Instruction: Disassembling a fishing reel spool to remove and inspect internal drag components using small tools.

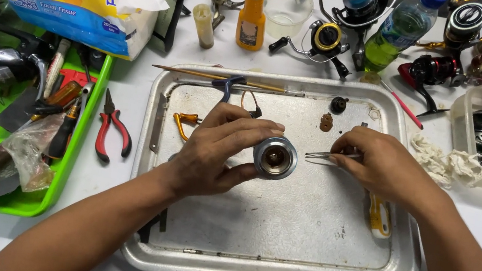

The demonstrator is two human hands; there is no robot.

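Over the middle of the metal tray (273, 257), the left hand (219, 151) grips a round metal spool (275, 157). At its 3 o'clock, the right hand (378, 164) pinches tweezers (328, 157), tips just beside the spool.

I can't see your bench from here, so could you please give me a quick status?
Left hand gripping metal spool over tray. Right hand holding tweezers, tips beside spool's open end. Nothing between them.
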